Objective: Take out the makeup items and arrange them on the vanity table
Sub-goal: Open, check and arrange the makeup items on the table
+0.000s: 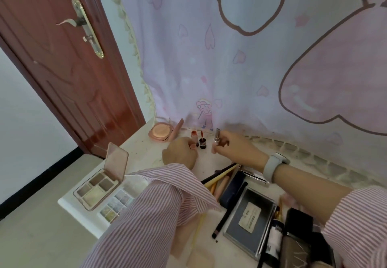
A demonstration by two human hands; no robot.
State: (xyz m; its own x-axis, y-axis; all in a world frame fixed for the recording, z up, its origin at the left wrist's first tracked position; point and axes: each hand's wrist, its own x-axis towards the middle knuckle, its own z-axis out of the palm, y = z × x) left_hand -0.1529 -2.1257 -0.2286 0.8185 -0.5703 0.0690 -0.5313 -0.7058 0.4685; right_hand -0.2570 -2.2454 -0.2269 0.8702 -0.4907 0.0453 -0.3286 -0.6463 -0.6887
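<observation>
My right hand [232, 145] pinches a slim silver-pink lipstick tube [217, 136], holding it upright near the back of the white vanity table [144, 152]. My left hand [181, 152] is curled beside a small dark lip-tint bottle [202, 143] with its red wand standing in it; whether the fingers touch the bottle is unclear. A small red-capped tube [193, 134] stands just behind that hand. A round pink compact [160, 133] lies open at the back left. An open eyeshadow palette [100, 184] rests at the table's left edge.
Brushes and pencils [219, 175], a dark case [250, 213], a black pencil [222, 221] and dark bottles [276, 238] crowd the front right. A clear palette [116, 205] lies by the front edge. A pink printed curtain [251, 68] hangs behind; a red door [69, 68] stands left.
</observation>
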